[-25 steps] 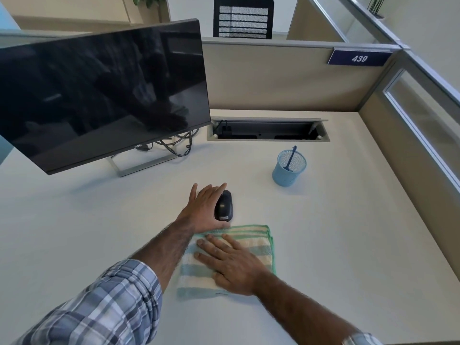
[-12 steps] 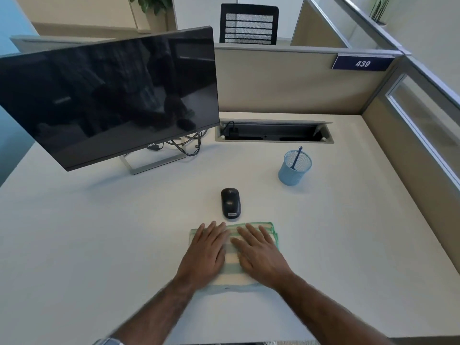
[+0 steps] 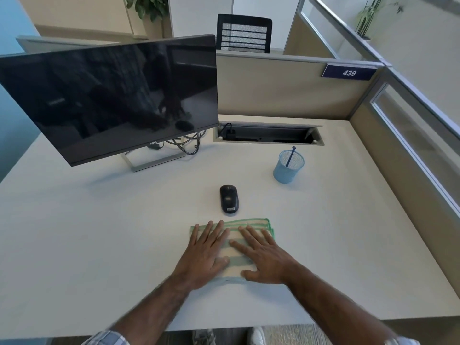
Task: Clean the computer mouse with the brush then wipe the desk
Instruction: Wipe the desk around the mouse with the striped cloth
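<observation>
A black computer mouse (image 3: 229,199) lies on the white desk (image 3: 99,232), just beyond a folded green-striped cloth (image 3: 249,224). My left hand (image 3: 205,255) and my right hand (image 3: 261,255) both press flat on the cloth, side by side, fingers straight and spread. Neither hand touches the mouse. A dark blue brush (image 3: 290,156) stands upright in a light blue mesh cup (image 3: 287,170) to the right and behind the mouse.
A tilted dark monitor (image 3: 112,95) on a silver stand fills the back left, with cables (image 3: 186,144) behind it. An open cable tray (image 3: 267,134) is set into the desk at the back. Beige partitions (image 3: 281,88) wall the back and right sides.
My left hand let go of the mouse and came back onto the cloth beside my right hand. The mouse stays where it was. My view has pulled back and up.
</observation>
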{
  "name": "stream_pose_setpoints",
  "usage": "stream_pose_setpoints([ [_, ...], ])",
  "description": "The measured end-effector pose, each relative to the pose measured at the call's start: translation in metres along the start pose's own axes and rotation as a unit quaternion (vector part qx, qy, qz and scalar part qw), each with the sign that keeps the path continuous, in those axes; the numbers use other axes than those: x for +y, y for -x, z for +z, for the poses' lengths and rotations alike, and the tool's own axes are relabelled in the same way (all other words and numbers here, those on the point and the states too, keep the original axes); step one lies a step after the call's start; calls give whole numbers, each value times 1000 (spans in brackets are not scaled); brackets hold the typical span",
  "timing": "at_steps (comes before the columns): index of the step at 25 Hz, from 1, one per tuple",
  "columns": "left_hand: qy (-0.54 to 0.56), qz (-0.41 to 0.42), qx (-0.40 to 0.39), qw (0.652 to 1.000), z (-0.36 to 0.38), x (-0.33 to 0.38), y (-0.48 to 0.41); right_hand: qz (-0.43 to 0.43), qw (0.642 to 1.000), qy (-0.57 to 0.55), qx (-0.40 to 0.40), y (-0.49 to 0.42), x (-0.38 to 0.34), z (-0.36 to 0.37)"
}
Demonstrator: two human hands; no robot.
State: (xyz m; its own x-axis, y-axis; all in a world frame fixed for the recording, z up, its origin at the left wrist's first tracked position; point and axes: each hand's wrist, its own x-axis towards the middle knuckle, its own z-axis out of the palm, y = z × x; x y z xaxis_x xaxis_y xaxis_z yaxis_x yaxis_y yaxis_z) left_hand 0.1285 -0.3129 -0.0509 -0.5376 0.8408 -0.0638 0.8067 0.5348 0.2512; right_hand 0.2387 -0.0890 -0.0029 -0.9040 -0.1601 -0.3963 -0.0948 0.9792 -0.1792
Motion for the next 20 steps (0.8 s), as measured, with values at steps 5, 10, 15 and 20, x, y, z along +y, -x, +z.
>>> stream_pose_setpoints([
  [5,-59,24,-4,998,8,14,25,-35,999,31,-9,4,7,1],
  [10,-67,-15,-43,997,16,45,40,-80,995,63,-8,22,17,11],
  [15,-47,-24,-30,998,40,107,67,-112,991,69,-12,74,25,33],
  [20,-101,3,-83,991,47,161,68,-98,991,92,-27,140,46,49],
])
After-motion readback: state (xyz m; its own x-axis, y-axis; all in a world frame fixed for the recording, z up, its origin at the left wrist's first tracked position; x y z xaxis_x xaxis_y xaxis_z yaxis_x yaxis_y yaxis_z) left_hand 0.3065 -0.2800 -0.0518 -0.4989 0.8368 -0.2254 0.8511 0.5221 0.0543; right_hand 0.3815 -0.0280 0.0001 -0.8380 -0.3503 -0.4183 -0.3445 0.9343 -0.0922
